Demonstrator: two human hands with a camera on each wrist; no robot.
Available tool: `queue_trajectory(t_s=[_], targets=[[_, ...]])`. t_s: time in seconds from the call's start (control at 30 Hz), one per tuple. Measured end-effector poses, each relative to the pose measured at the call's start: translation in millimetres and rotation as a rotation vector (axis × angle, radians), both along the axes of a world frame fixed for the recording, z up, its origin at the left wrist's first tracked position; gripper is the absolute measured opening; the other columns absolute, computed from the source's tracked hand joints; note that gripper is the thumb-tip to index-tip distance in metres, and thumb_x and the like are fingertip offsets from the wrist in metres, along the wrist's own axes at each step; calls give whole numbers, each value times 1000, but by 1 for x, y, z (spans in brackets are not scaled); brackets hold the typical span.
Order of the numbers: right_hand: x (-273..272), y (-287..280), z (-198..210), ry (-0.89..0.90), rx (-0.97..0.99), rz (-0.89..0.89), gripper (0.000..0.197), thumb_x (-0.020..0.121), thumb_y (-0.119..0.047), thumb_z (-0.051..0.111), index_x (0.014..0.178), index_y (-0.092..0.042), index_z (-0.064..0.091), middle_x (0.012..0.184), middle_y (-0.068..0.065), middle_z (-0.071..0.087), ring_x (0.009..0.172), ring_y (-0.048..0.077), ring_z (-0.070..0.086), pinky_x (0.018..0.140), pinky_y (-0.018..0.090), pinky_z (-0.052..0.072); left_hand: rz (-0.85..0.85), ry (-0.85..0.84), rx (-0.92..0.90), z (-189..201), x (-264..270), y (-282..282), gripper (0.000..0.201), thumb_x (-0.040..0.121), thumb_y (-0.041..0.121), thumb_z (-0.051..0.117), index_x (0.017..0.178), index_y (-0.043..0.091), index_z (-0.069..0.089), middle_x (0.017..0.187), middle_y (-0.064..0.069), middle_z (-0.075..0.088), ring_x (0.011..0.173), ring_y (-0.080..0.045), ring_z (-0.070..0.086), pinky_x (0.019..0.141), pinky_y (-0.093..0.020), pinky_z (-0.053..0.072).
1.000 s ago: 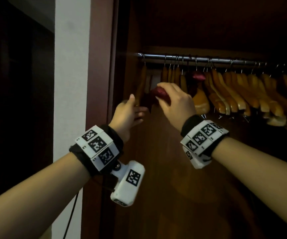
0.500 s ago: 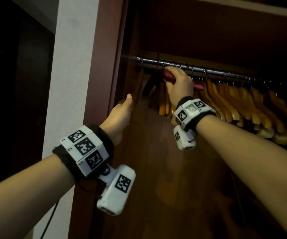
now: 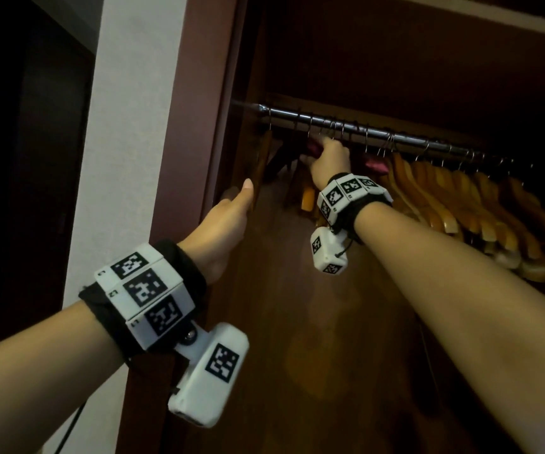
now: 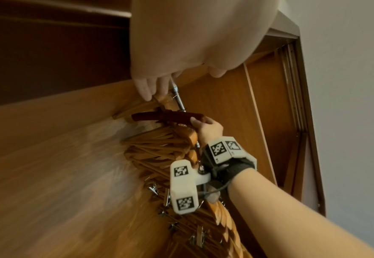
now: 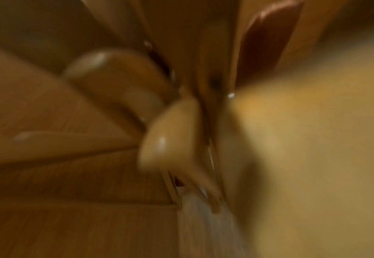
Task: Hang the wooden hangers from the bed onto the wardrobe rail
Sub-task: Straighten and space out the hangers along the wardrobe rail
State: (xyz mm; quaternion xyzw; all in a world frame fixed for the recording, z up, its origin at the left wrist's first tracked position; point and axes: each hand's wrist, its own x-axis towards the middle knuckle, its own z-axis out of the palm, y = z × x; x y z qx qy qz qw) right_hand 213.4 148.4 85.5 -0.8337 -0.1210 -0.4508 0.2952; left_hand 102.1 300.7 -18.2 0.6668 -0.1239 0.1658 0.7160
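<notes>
A metal wardrobe rail (image 3: 379,131) (image 4: 178,100) carries several light wooden hangers (image 3: 445,198) (image 4: 159,148). Just under its left part, my right hand (image 3: 328,155) (image 4: 203,125) grips a dark red wooden hanger (image 3: 313,148) (image 4: 168,116); its hook is hidden behind the fingers. My left hand (image 3: 241,198) (image 4: 179,78) is open, its straight fingers touching the leftmost light hanger (image 3: 262,165) (image 4: 165,102) near the rail's end. The right wrist view is blurred: light hanger ends close up and a dark red piece (image 5: 267,43).
The wardrobe's dark door frame (image 3: 205,93) stands just left of my left hand, with a white wall (image 3: 127,126) beyond it. Another dark red hanger (image 3: 376,165) hangs right of my right hand. Metal clips (image 4: 166,200) dangle under the hangers.
My right hand has lifted the dark red hanger from chest height up to the rail. The left hand has drifted left toward the rail's end. The head view has tilted upward.
</notes>
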Motion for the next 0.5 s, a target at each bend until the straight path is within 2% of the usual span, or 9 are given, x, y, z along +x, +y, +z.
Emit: queue_trajectory(t_s=[0.03, 0.07, 0.13, 0.17, 0.23, 0.3, 0.37, 0.43, 0.5], targets=[[1, 0, -2, 24, -9, 9, 49, 94, -5, 51, 140, -18, 42, 140, 7, 46, 124, 18, 47, 76, 7, 34, 2, 1, 4, 0, 1, 0, 62, 96, 51, 33, 148, 17, 24, 145, -4, 39, 134, -20, 36, 114, -44, 26], [2, 0, -5, 38, -30, 6, 50, 94, -7, 53, 141, -19, 41, 141, 7, 45, 127, 19, 44, 83, 10, 36, 5, 3, 10, -1, 2, 0, 62, 96, 52, 33, 148, 17, 25, 145, -4, 39, 134, -20, 35, 114, -44, 26], [1, 1, -9, 52, -87, 0, 53, 92, -14, 58, 142, -19, 40, 141, 9, 46, 130, 23, 42, 98, 24, 39, 19, 13, 11, -1, 3, 0, 61, 96, 52, 33, 145, 15, 29, 142, -4, 42, 132, -19, 38, 114, -43, 26], [0, 0, -10, 45, -100, 8, 54, 90, -17, 60, 141, -19, 41, 139, 9, 47, 128, 24, 44, 100, 28, 40, 24, 14, 7, -1, 3, -1, 60, 96, 51, 34, 144, 14, 31, 139, -3, 45, 128, -17, 41, 113, -42, 27], [-5, -5, -15, -30, -85, 36, 50, 89, -20, 61, 136, -16, 47, 133, 8, 51, 123, 23, 48, 100, 28, 41, 24, 15, -19, -2, 1, -4, 53, 97, 47, 36, 139, 15, 37, 124, 2, 53, 109, -10, 50, 109, -36, 32], [-14, -13, -20, -204, -105, 32, 39, 90, -18, 57, 128, -13, 53, 128, 6, 54, 118, 21, 51, 93, 23, 39, 37, 22, -71, 0, 0, -9, 32, 98, 42, 39, 120, 21, 48, 98, 9, 55, 86, -2, 50, 98, -31, 38], [-24, -26, -24, -400, -193, -40, 34, 90, -16, 53, 124, -14, 57, 126, 5, 54, 119, 21, 47, 97, 26, 36, 73, 14, -117, 7, -2, -16, 16, 99, 36, 41, 96, 23, 50, 86, 9, 53, 77, -1, 49, 83, -25, 42], [-31, -43, -25, -473, -242, -199, 37, 89, -19, 54, 126, -18, 55, 134, 5, 47, 128, 23, 38, 107, 36, 31, 112, -12, -154, 17, -1, -23, 20, 99, 34, 43, 106, 18, 52, 83, 8, 52, 73, -2, 50, 63, -19, 41], [-35, -62, -26, -361, -212, -317, 46, 89, -21, 56, 134, -23, 46, 145, 5, 33, 136, 25, 27, 112, 40, 27, 136, -56, -169, 24, 2, -33, 30, 98, 33, 44, 122, 15, 47, 90, 7, 53, 77, -3, 52, 54, -17, 42]])
